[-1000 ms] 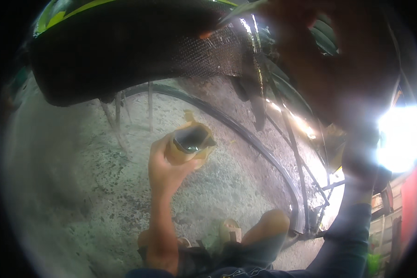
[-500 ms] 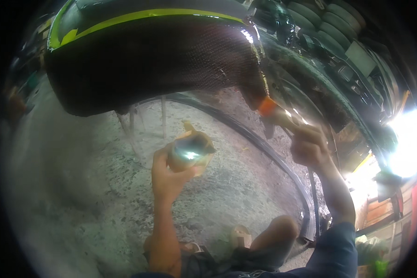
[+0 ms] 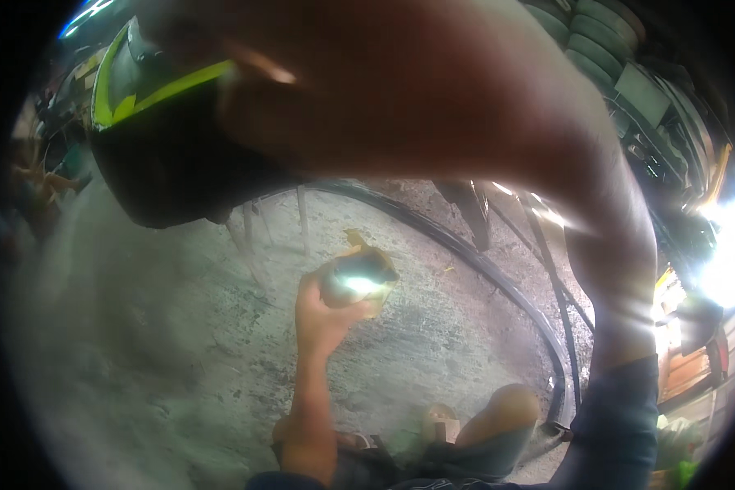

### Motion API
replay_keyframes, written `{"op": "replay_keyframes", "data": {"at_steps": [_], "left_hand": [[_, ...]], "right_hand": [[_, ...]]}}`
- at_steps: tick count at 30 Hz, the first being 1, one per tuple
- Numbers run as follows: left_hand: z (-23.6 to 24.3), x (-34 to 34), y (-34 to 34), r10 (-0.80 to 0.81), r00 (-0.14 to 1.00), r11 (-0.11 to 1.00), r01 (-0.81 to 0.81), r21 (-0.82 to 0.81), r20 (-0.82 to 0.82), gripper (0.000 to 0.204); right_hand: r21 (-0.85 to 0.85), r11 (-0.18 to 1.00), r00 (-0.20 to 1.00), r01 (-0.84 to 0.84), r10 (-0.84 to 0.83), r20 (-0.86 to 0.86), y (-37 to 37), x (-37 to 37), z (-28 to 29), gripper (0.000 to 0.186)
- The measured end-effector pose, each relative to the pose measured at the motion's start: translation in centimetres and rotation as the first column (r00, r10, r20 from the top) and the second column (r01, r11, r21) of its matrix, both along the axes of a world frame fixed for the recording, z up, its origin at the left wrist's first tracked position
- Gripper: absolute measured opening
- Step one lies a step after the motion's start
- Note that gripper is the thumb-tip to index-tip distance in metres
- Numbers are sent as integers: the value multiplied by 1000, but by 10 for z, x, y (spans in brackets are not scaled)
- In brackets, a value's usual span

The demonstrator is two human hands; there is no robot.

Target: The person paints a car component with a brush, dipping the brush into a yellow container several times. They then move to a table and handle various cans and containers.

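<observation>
My left hand (image 3: 318, 314) is raised in the middle of the view, shut around a small shiny can (image 3: 358, 282) with a brownish rim; what is in the can is washed out by glare. My right arm (image 3: 482, 106) rises from the blue sleeve (image 3: 621, 425) at lower right and sweeps across the top, very close to the lens and blurred. My right hand (image 3: 245, 82) is a blur at the upper left, in front of the black bodywork with a yellow-green stripe (image 3: 139, 90). A small orange glint shows beside the hand; I cannot tell whether it grips anything.
A dark tyre and rim (image 3: 498, 278) arc from the centre down to the right, with thin spokes (image 3: 302, 216) behind the can. Rough concrete floor (image 3: 155, 343) lies below. My knee (image 3: 510, 408) and foot (image 3: 441, 425) are at the bottom. Stacked tyres (image 3: 596, 49) stand upper right.
My right arm has swung from the wheel at right up across the top, close to the lens. My left hand with the can has stayed about where it was.
</observation>
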State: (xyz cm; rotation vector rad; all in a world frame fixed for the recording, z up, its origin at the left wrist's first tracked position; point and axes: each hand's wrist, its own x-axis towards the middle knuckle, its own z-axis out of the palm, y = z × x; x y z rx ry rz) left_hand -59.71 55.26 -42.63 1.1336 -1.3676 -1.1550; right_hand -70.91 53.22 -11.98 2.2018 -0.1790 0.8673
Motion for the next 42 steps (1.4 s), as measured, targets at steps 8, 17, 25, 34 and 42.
{"op": "replay_keyframes", "data": {"at_steps": [8, 17, 25, 34, 42], "left_hand": [[-14, 28, -9, 72, 997, 997, -72, -36, -1, 79], [0, 136, 16, 29, 980, 1000, -28, 9, -195, 78], [0, 135, 18, 34, 991, 998, -27, 55, -131, 81], [-10, 127, 10, -30, 995, 995, 39, 97, -91, 81], [-10, 139, 7, 20, 995, 987, -4, 162, -96, 78]], "right_hand": [[32, 998, 996, -51, 53, -72, 6, -73, -33, 18], [166, 975, 989, 145, -142, -32, 31, -195, -147, 33], [216, 971, 988, -106, 77, 137, 38, -123, -125, 36], [343, 889, 950, -302, 248, 191, -18, -98, -160, 22], [176, 958, 892, 226, -276, 359, 47, -213, -189, 37]]}}
